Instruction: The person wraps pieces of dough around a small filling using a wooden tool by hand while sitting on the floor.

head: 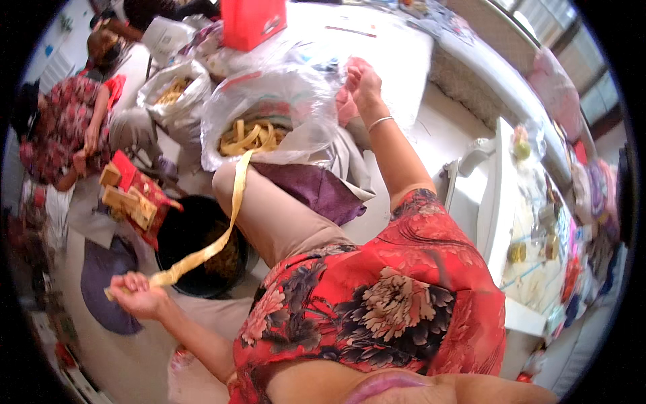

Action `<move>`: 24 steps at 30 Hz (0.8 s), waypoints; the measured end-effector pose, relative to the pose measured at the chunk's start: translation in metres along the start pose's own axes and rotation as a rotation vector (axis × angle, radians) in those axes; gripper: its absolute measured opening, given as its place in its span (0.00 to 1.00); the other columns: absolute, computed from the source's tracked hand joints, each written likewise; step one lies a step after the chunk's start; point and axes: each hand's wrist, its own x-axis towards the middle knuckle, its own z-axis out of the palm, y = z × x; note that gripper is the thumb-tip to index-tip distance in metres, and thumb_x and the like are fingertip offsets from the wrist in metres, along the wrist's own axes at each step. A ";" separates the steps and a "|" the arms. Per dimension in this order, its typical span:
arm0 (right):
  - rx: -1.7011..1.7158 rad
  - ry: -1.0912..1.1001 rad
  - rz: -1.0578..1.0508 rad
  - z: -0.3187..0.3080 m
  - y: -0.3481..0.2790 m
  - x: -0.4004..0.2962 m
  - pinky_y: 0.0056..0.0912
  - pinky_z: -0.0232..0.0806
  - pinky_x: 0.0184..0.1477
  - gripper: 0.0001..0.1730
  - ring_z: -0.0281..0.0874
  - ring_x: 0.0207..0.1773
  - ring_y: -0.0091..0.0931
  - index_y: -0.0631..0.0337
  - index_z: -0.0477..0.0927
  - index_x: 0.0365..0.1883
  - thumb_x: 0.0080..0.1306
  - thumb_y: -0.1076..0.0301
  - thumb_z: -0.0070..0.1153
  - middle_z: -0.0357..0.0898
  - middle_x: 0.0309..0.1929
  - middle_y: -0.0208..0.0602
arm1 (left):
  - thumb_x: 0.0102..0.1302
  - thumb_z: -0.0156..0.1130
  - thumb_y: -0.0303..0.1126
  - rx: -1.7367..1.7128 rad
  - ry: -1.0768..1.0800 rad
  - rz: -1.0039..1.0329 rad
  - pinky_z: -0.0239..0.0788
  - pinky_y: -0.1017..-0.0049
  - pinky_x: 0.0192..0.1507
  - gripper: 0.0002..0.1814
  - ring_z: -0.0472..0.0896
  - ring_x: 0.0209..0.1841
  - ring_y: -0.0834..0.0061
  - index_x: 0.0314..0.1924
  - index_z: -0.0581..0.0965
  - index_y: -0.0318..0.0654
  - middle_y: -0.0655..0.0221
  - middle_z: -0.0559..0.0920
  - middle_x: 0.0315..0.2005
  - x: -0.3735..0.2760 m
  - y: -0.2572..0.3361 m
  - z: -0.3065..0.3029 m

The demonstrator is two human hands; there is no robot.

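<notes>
My left hand (136,295), low at the left, grips one end of a long, flat pale-yellow strip (214,247); its material is unclear. The strip rises past my knee to the near rim of a clear plastic bag (298,91), which holds several similar curled strips (252,136). Below the strip stands a black bucket (199,242) with brownish scraps inside. My right hand (364,83) is raised beyond the bag, at the white table's near side. Its curled fingers hold a pink cloth (345,106), partly hidden by the hand.
Wooden blocks (131,202) on red material lie beside the bucket. Another bag of strips (174,91) stands near a seated person (70,126) at left. A red box (252,22) is on the white table (393,35). A cluttered side table (535,262) is to my right.
</notes>
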 end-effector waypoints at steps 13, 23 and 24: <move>-0.558 -2.087 0.449 0.220 0.150 -0.290 0.29 0.64 0.38 0.23 0.66 0.38 0.20 0.59 0.68 0.48 0.56 0.63 0.59 0.69 0.34 0.24 | 0.65 0.44 0.47 -0.135 -0.163 -0.001 0.43 0.83 0.15 0.17 0.53 0.14 0.86 0.25 0.65 0.44 0.79 0.57 0.13 0.025 0.012 0.055; -1.699 -1.520 -0.315 0.261 0.094 -0.137 0.32 0.67 0.44 0.25 0.75 0.42 0.30 0.56 0.71 0.51 0.51 0.71 0.56 0.77 0.39 0.42 | 0.59 0.53 0.36 -0.139 0.178 0.095 0.49 0.84 0.12 0.11 0.57 0.13 0.87 0.23 0.63 0.47 0.80 0.60 0.13 0.091 -0.002 0.016; -1.377 -1.688 -0.463 0.262 0.103 -0.137 0.31 0.64 0.49 0.30 0.72 0.49 0.30 0.56 0.68 0.55 0.52 0.68 0.57 0.74 0.47 0.42 | 0.59 0.53 0.35 -0.167 0.158 0.046 0.50 0.85 0.12 0.10 0.58 0.13 0.88 0.23 0.63 0.47 0.80 0.60 0.13 0.090 -0.024 0.022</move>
